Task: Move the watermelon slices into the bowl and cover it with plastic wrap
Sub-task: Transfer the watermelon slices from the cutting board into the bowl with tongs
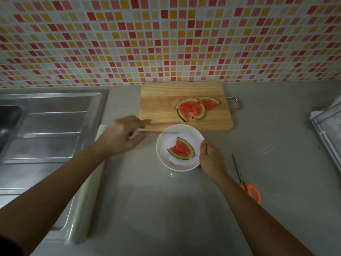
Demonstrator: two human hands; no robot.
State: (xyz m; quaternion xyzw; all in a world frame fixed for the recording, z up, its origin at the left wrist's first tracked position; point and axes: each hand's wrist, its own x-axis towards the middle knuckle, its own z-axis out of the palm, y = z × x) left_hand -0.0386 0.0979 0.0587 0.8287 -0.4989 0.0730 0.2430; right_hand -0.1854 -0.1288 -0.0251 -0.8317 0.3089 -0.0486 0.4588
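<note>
A white bowl [166, 139] stands on the grey counter just in front of a wooden cutting board [166, 97]. Two overlapping watermelon slices [181, 149] lie in the bowl. More slices [191, 108] lie bunched together on the right half of the board. My left hand [121, 135] hovers left of the bowl, pinching thin sticks that look like chopsticks [162, 132]; their tips reach over the bowl's far rim. My right hand [209, 156] grips the bowl's right rim. A roll of plastic wrap [88, 191] lies along the sink's edge, partly under my left forearm.
A steel sink with a drainboard [49, 126] fills the left side. Orange-handled scissors [247, 183] lie on the counter to the right of my right arm. A pale rack or tray [326, 130] sits at the far right edge. A tiled wall rises behind the board.
</note>
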